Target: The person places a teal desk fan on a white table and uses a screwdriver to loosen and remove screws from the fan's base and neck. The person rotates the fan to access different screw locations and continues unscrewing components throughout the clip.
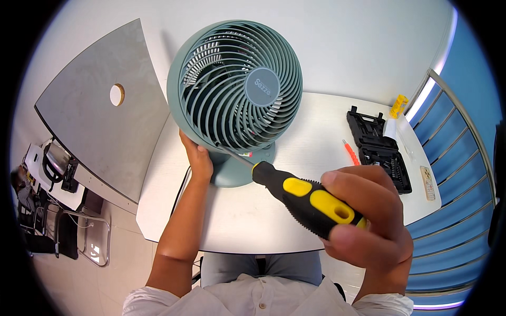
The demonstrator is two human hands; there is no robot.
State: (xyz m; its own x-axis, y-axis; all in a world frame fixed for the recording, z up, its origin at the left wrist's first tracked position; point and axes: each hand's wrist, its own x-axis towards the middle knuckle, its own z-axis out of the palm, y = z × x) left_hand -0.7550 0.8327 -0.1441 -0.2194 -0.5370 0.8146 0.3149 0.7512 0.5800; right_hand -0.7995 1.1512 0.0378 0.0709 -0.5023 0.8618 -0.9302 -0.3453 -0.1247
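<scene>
My left hand [197, 158] grips the lower left back of a sage-green round fan [274, 118] on a white table [232, 221], its fingers partly hidden behind the housing. The fan's grille faces me, with a round badge at its centre, above a green base [232, 176]. My right hand [369, 216], large in the foreground, is closed round the black-and-yellow handle of a screwdriver [300, 197]. Its metal shaft reaches to the lower rim of the grille; whether the tip touches a screw is too small to tell.
On the table's right lie a black tool case [369, 126], an orange-handled screwdriver [352, 152], a yellow object [399, 105] and a beige remote-like object [427, 183]. Steel railing [464, 152] bounds the right. A grey panel [89, 126] stands left, beside a kettle [57, 160] and chairs [71, 237].
</scene>
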